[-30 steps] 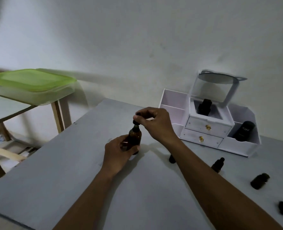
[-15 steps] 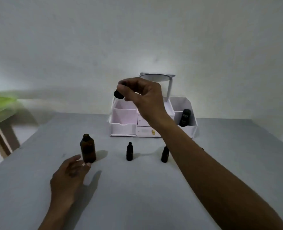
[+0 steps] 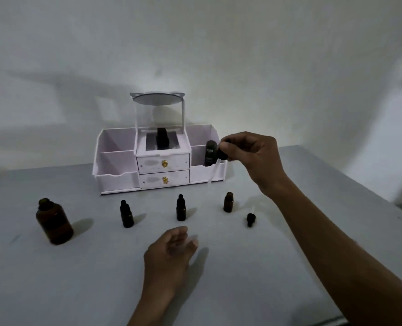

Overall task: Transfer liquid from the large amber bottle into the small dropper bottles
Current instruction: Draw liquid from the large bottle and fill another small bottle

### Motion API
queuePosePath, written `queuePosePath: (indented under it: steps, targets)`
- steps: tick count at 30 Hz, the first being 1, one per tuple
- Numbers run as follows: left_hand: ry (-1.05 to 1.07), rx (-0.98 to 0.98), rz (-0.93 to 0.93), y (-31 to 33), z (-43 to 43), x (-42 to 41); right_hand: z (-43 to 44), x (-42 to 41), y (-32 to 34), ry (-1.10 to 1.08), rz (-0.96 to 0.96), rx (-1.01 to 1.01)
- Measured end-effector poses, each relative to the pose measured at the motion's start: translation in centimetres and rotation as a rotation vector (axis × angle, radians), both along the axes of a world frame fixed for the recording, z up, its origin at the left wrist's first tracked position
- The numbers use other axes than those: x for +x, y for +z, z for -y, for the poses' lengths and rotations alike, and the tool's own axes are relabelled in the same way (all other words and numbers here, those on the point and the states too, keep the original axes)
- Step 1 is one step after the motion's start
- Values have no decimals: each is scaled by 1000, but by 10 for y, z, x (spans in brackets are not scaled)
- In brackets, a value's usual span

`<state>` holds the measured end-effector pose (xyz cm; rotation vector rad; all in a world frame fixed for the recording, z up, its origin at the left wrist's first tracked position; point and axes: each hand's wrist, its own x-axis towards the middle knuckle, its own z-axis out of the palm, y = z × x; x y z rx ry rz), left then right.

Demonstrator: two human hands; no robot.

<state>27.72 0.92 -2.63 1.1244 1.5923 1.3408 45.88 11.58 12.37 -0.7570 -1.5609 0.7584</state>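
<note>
Hands first: your right hand (image 3: 254, 156) pinches the dark bulb of a dropper (image 3: 221, 154), its clear pipette hanging down in front of the organizer; whether the pipette holds liquid cannot be told. Your left hand (image 3: 171, 252) hovers low over the table (image 3: 289, 267), loosely open and holding nothing. The large amber bottle (image 3: 53, 221) stands uncapped at far left, well apart from both hands. Of three small dropper bottles in a row, the left one (image 3: 126, 214) and the middle one (image 3: 181, 207) are capped; the right one (image 3: 228, 202) stands open beneath the raised dropper, with a loose cap (image 3: 251, 219) just beside it. You appear early in the task: at most one bottle is being served, two remain closed. Behind stands a white organizer (image 3: 115, 161) with a dark tube (image 3: 210, 153); nothing blocks the open bottle.
</note>
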Motion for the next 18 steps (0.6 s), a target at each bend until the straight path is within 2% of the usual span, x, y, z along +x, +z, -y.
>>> queuePosePath:
  steps: [7,18]
  targets:
    - [-134,19,-54,1,-57,65,-22,49,-26,-149,52,-34]
    - [-107,100,-217,-6,-118,87,-47,68,-52,-193,42,-90]
